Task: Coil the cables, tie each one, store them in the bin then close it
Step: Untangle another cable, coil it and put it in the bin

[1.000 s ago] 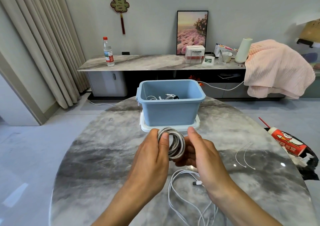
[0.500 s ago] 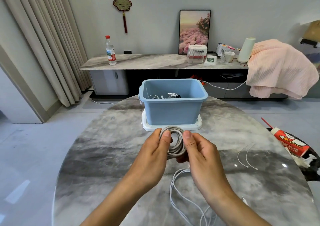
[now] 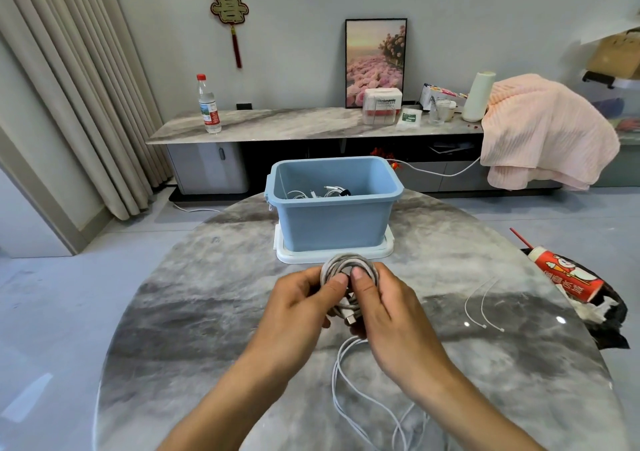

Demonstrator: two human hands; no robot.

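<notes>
**Two hands on one grey coil, ties waiting off to the side**

Head view: Both hands grip the grey coiled cable (image 3: 349, 266), held up just in front of the blue bin (image 3: 334, 208). The left hand (image 3: 298, 308) pinches the coil's left side with its thumb on top; the right hand (image 3: 384, 308) curls round the right side, its thumb pressed beside the other. A metal plug end (image 3: 350, 319) pokes out below the thumbs.

The braided cable looks light, soft and springy, so the loops will likely fan open if pressure eases. The safest hold seems to be across the whole bundle, where all turns cross, leaving one hand free.

Nearer the person than the bin, a loose white cable (image 3: 349, 381) trails on the worktop (image 3: 207, 312). Right of the bin lie two thin white ties (image 3: 479, 307). The bin, sitting on its white lid (image 3: 332, 255), already holds cables.
</notes>
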